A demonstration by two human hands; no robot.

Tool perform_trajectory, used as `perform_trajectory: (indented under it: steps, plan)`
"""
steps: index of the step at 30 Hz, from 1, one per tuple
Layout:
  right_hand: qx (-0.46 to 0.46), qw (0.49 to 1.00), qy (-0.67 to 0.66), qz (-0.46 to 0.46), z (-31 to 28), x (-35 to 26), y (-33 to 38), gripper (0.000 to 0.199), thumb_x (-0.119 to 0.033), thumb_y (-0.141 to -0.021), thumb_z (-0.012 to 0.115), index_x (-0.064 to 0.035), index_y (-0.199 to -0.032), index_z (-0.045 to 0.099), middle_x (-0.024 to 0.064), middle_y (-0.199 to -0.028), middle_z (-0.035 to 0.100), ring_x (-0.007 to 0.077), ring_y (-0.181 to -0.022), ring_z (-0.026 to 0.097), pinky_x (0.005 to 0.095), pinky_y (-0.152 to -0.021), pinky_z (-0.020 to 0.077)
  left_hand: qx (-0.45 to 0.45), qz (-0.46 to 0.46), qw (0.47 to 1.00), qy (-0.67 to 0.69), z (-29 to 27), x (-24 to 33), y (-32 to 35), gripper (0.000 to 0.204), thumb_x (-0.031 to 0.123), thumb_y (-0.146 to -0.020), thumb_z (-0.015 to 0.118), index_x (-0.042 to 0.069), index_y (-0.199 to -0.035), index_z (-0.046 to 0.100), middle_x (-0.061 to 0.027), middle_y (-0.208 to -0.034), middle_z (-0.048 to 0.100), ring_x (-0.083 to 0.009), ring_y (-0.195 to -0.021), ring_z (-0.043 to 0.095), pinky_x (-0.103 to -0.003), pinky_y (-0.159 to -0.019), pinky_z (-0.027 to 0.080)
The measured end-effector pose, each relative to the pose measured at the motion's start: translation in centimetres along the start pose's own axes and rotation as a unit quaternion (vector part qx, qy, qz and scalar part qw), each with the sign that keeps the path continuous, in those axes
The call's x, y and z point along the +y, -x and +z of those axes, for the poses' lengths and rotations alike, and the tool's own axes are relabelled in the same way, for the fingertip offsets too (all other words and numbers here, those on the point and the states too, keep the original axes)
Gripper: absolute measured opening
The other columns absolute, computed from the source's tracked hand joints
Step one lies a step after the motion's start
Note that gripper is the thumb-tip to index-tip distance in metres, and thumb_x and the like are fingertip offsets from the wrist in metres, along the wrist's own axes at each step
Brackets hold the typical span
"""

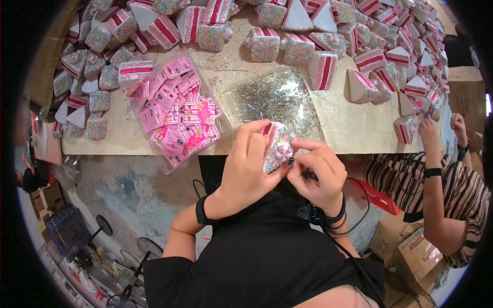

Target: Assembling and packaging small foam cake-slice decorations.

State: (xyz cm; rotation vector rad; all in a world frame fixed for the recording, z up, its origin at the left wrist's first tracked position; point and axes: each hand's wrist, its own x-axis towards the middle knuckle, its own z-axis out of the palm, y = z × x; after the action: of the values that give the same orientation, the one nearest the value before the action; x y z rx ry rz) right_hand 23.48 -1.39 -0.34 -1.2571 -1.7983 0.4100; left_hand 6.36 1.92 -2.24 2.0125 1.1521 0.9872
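Note:
Just in front of the table's near edge, my left hand (241, 167) is closed around a toy cake slice (278, 149). The slice has a pink and red layered side, a top of pastel sprinkles and a pale pink swirl. My right hand (318, 169) is closed in a pinch against the swirl end, and a tiny shiny bit shows at its fingertips, too small to name. Beyond my hands lies a clear plastic sheet or bag (277, 100) strewn with many small, thin metallic pieces. To its left sits a clear bag of pink printed tags (177, 113).
Many more cake slices (164, 30) are heaped along the far side and both ends of the wooden table (354, 131). At the right, a co-worker in a striped top (441, 190) reaches toward a slice. Cardboard boxes (416, 251) and a red stool (377, 197) stand below. A cart (67, 228) is at left.

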Motion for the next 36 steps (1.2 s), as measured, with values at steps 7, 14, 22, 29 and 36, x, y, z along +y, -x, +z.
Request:
perform_trajectory:
  steps: [7, 14, 22, 29, 36]
  plan:
    - [-0.019, 0.989, 0.142, -0.029, -0.3, -1.0, 0.0, 0.026, -0.002, -0.063, 0.074, 0.0005, -0.085, 0.062, 0.0115, -0.082, 0.062, 0.03, -0.086, 0.069, 0.0369, -0.074, 0.0566, 0.018, 0.068, 0.994, -0.079, 0.6, 0.3, 0.4, 0.05, 0.001, -0.065, 0.082, -0.003, -0.106, 0.053, -0.0221, -0.125, 0.054, -0.042, -0.114, 0.057, -0.044, -0.092, 0.052]
    - [-0.125, 0.985, 0.12, 0.013, -2.7, -1.8, 1.0, 0.035, -0.006, -0.075, 0.065, 0.0051, -0.108, 0.064, 0.0132, -0.097, 0.065, 0.0274, -0.094, 0.066, 0.0369, -0.078, 0.0524, 0.014, 0.073, 0.995, -0.065, 1.0, -0.2, 0.4, 0.058, 0.002, -0.063, 0.084, -0.003, -0.111, 0.053, -0.0233, -0.126, 0.053, -0.0408, -0.113, 0.058, -0.044, -0.092, 0.052]
    - [-0.128, 0.983, -0.063, 0.114, -4.0, -0.3, 0.2, 0.023, -0.016, -0.077, 0.081, -0.0015, -0.091, 0.071, 0.0085, -0.081, 0.07, 0.0241, -0.075, 0.068, 0.032, -0.068, 0.0527, 0.003, 0.138, 0.99, -0.034, 0.7, -0.5, -0.2, 0.061, 0.004, -0.063, 0.087, -0.003, -0.112, 0.052, -0.0241, -0.126, 0.053, -0.0452, -0.117, 0.056, -0.049, -0.095, 0.051]
    - [-0.149, 0.957, -0.161, 0.19, -3.2, -0.2, 0.2, 0.016, -0.019, -0.086, 0.075, -0.0051, -0.09, 0.068, 0.0076, -0.076, 0.067, 0.024, -0.069, 0.065, 0.0333, -0.063, 0.0508, 0.005, 0.147, 0.989, -0.029, 0.7, -0.8, -0.3, 0.061, 0.007, -0.064, 0.088, -0.003, -0.112, 0.052, -0.0231, -0.125, 0.054, -0.0447, -0.115, 0.057, -0.049, -0.092, 0.051]
    - [-0.133, 0.953, -0.171, 0.213, -2.3, 0.9, 0.3, 0.012, -0.012, -0.089, 0.072, -0.0011, -0.088, 0.068, 0.009, -0.074, 0.066, 0.019, -0.064, 0.065, 0.0296, -0.059, 0.0505, -0.011, 0.144, 0.989, -0.034, 0.3, -0.9, -0.3, 0.059, 0.006, -0.064, 0.087, -0.002, -0.111, 0.053, -0.0226, -0.123, 0.055, -0.0447, -0.113, 0.057, -0.049, -0.09, 0.051]
